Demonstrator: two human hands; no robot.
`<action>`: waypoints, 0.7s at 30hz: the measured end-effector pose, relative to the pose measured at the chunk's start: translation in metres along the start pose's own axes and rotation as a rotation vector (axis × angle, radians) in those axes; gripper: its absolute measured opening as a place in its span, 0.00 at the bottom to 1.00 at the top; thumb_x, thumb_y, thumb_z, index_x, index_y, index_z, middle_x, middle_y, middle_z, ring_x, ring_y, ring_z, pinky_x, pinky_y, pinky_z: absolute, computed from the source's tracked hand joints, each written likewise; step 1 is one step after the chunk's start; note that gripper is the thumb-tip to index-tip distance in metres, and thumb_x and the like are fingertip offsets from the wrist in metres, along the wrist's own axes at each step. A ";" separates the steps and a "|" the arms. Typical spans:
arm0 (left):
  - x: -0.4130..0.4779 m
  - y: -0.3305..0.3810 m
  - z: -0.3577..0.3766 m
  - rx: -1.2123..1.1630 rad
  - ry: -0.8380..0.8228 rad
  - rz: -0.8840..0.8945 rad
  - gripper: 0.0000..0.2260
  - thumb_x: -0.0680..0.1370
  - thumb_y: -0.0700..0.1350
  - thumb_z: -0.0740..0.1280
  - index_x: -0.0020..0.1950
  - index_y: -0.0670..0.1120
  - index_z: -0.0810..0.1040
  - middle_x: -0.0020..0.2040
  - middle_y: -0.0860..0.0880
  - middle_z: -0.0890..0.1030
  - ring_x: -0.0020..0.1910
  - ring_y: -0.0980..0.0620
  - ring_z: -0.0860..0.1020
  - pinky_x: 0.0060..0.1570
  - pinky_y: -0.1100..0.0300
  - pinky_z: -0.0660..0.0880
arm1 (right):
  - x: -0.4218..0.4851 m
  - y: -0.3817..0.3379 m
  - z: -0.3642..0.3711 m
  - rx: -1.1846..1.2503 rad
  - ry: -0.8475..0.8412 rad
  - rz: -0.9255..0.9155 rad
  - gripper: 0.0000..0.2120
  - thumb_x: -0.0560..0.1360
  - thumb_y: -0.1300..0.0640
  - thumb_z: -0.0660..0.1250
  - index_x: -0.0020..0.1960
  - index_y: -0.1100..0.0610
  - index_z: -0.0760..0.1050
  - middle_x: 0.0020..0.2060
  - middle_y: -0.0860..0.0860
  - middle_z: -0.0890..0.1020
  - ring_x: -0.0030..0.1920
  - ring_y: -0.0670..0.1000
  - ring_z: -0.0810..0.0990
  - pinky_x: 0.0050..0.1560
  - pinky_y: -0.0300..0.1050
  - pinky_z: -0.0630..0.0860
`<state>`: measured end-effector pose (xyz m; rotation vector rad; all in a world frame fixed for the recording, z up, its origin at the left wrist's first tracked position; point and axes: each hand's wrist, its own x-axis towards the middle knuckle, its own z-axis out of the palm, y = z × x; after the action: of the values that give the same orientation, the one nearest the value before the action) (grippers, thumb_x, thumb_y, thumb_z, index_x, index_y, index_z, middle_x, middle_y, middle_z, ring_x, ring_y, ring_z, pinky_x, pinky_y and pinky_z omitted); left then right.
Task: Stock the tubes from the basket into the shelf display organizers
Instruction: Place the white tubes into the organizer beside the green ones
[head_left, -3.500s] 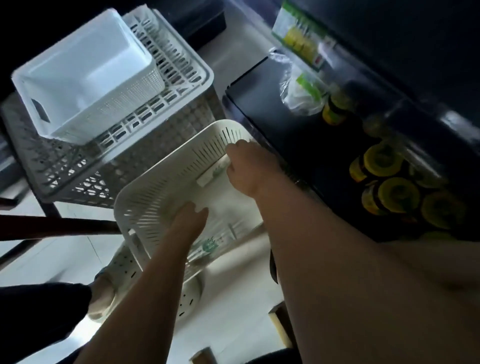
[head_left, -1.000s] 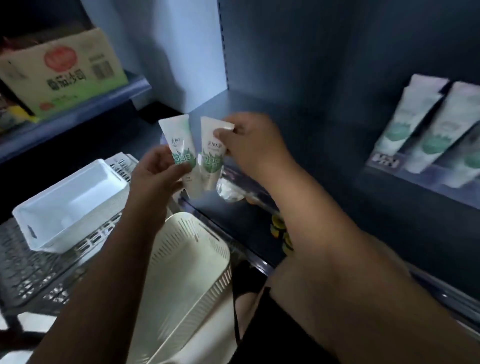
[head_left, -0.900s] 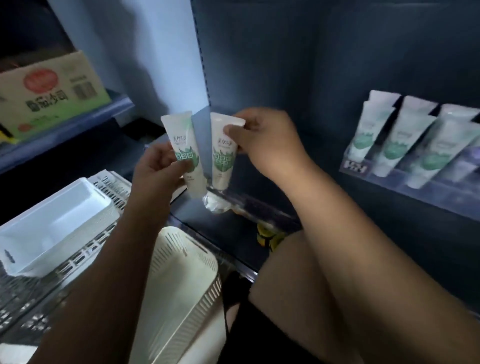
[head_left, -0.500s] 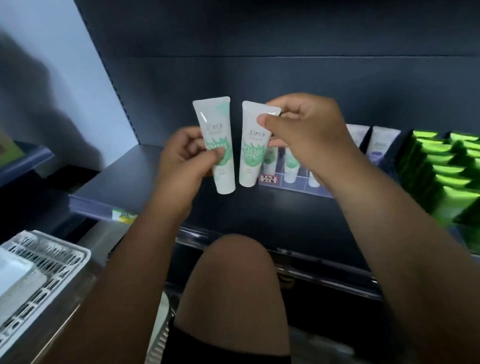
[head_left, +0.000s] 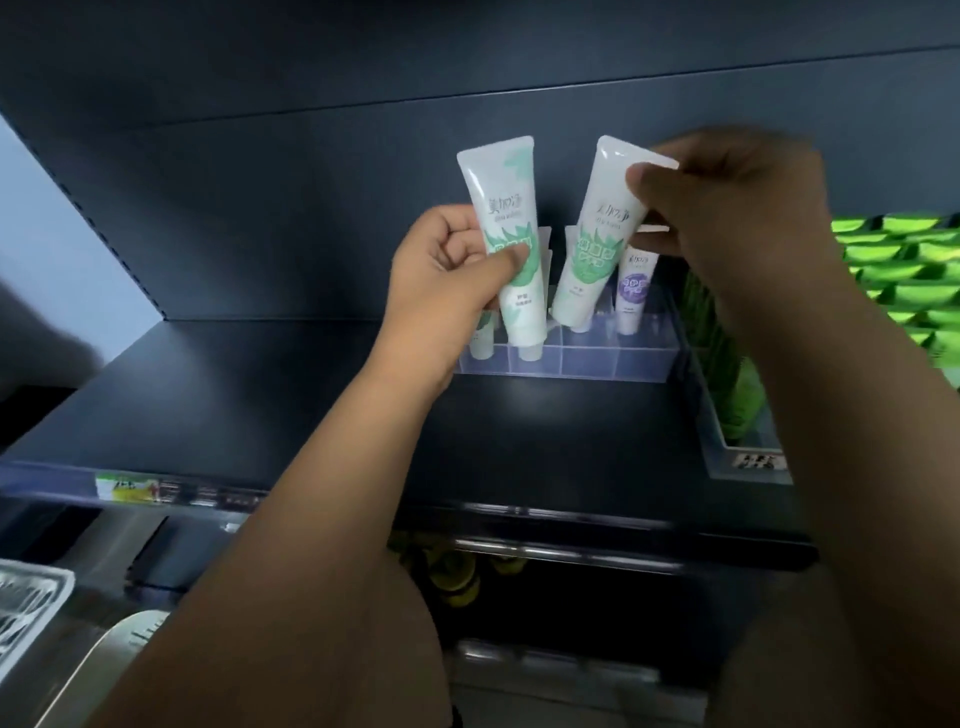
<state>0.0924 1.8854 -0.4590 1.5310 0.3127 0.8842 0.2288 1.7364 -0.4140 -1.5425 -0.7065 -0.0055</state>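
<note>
At the centre of the frame, over the clear organizer on the dark shelf, the left hand grips one green-and-white tube round its middle while the right hand pinches a second tube by its crimped end. Both hang cap-down, likely so the caps drop straight into free compartments, like the purple tube standing there.

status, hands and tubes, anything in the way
Left hand grips left tube, cap down at clear organizer. Right hand pinches right tube by its crimped end. Nothing blocking front slots.
</note>
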 end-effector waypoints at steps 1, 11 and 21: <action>0.004 -0.003 0.005 0.001 -0.013 0.010 0.14 0.77 0.31 0.71 0.61 0.38 0.74 0.51 0.41 0.86 0.48 0.45 0.85 0.41 0.55 0.80 | 0.004 0.004 -0.004 -0.019 0.013 0.001 0.05 0.74 0.58 0.72 0.39 0.53 0.82 0.41 0.54 0.86 0.43 0.52 0.87 0.45 0.51 0.85; 0.059 -0.007 0.066 0.118 -0.194 0.110 0.13 0.76 0.35 0.73 0.58 0.33 0.75 0.49 0.39 0.86 0.45 0.41 0.85 0.39 0.50 0.80 | 0.054 0.016 -0.025 -0.269 0.031 -0.051 0.02 0.66 0.55 0.75 0.37 0.47 0.84 0.37 0.46 0.86 0.39 0.48 0.87 0.43 0.53 0.85; 0.084 -0.032 0.071 0.339 -0.259 0.171 0.16 0.71 0.35 0.76 0.54 0.43 0.74 0.45 0.35 0.84 0.45 0.36 0.84 0.43 0.46 0.82 | 0.079 0.032 -0.032 -0.668 -0.075 -0.012 0.10 0.76 0.52 0.68 0.54 0.54 0.83 0.48 0.49 0.84 0.49 0.50 0.83 0.54 0.46 0.80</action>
<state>0.2063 1.8955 -0.4549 1.9879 0.1480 0.7792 0.3197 1.7433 -0.4058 -2.1837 -0.8197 -0.2119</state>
